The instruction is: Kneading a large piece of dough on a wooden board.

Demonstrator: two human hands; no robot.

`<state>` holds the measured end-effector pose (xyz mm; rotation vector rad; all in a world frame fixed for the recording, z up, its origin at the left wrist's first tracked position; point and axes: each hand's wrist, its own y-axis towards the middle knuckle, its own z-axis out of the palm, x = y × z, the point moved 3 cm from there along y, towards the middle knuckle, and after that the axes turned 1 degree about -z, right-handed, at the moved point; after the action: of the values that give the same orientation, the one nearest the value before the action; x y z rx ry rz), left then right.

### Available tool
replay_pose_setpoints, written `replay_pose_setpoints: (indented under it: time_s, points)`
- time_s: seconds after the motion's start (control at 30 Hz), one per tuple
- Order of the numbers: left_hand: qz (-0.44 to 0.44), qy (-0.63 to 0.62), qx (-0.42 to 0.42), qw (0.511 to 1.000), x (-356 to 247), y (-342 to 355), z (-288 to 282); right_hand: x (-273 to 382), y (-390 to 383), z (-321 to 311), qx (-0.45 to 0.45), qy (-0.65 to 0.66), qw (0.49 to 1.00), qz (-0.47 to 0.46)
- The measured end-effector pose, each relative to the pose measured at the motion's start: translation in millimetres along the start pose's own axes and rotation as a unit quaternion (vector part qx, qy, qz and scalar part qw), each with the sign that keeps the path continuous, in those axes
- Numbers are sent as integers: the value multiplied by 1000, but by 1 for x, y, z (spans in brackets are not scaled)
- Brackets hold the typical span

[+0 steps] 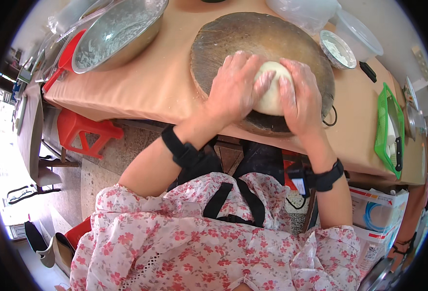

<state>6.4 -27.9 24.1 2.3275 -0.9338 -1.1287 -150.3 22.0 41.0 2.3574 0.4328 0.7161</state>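
Observation:
A smooth, pale ball of dough point(272, 99) rests on the round wooden chopping board point(257, 36), toward the board's near right part. My left hand point(235, 85) cups the dough's left side, its thumb lying over the front. Around the right side curls my right hand point(302, 97), with its thumb also across the dough. Both sets of fingers are dusted with flour and press inward. The dough's underside and the far fingertips are partly hidden.
A large metal bowl point(138, 46) with floury residue stands at the far left beside a red-handled item point(68, 56). To the right are a small bowl of white powder point(350, 63), clear plastic tubs point(359, 31) and a green basket point(382, 131) holding a black-handled knife point(398, 153). A red stool point(78, 128) stands below left.

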Motion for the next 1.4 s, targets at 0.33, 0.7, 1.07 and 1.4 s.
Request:
replay_pose_setpoints:
  time_s: [0.33, 0.7, 1.07, 1.4]
  points:
    - [-188, -85, 45, 977, 5, -9, -5, -8, -11, -2, -16, 225, 936, 271]
    - [-28, -216, -99, 971, -30, 14, -30, 16, 2, -17, -155, 413, 878, 186]
    - [6, 37, -8, 999, -14, 32, -10, -21, 25, -18, -62, 143, 979, 130]
    - [42, 125, 7, 991, -27, 23, 6, -13, 11, -1, 1, 68, 987, 149]
